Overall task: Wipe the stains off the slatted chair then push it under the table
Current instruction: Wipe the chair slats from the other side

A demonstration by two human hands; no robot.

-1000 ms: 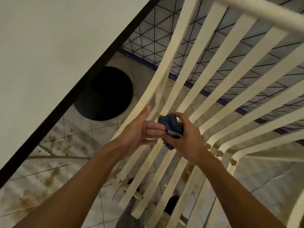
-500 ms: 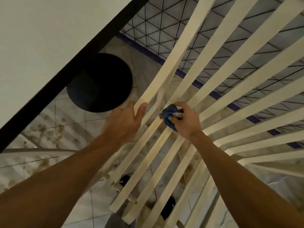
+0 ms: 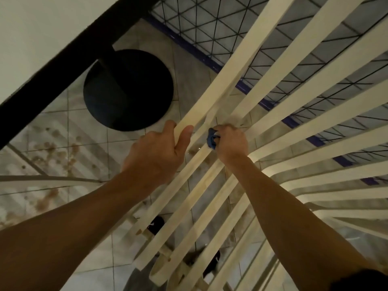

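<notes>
The cream slatted chair (image 3: 279, 114) fills the right of the view, its slats fanning up and to the right. My left hand (image 3: 159, 152) grips the leftmost slat, thumb and fingers curled round it. My right hand (image 3: 230, 141) holds a small blue cloth (image 3: 210, 139) and presses it against a slat just right of the left hand; most of the cloth is hidden in the fist. Faint brown marks show on the slats below the hands. The white table (image 3: 42, 34) with a black edge lies at the upper left.
The table's black round base (image 3: 128, 89) stands on the tiled floor beside the chair. Brown stains spread over the floor tiles (image 3: 52, 143) at the left. A black wire grid with a blue border (image 3: 210, 32) lies behind the slats. My dark shoes (image 3: 156, 224) show below.
My left hand went from open beside the cloth to gripping the leftmost slat. My right hand moved the cloth up along the slat, and the view came closer to the chair.
</notes>
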